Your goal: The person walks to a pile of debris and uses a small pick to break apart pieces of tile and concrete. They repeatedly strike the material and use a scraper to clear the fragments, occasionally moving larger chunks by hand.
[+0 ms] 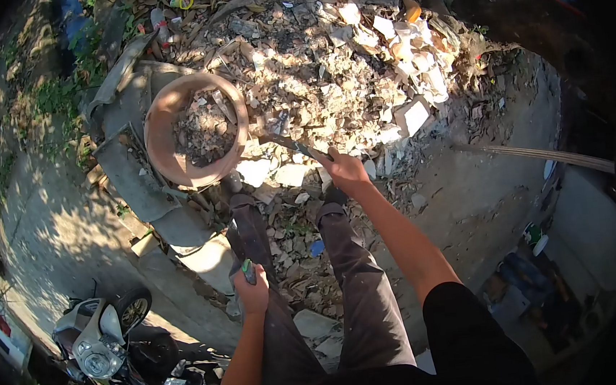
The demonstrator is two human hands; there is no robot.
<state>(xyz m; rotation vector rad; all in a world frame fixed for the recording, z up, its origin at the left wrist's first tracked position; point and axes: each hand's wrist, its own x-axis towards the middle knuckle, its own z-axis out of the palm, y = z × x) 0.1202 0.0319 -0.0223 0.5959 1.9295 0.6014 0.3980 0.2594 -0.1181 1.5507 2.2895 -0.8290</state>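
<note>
My right hand (346,171) is closed around the dark green handle of a hand tool (291,144). The tool's brownish far end points left, close to the tub, among the leaves; its exact kind is hard to make out. A round clay-coloured tub (160,150) stands tilted beside it, with dry leaves and dirt (207,124) inside. Lower down, by my left leg, my left hand (253,291) is closed on a short green-and-grey object (248,270). Most of that object is hidden in my fist. Neither hand touches the tub.
A heap of dry leaves and paper scraps (343,81) spreads in front of my feet. Bent grey sheets (129,174) lie left of the tub. A motorcycle (103,346) stands lower left. At right, a long pole-like bundle (544,156) reaches over bare ground.
</note>
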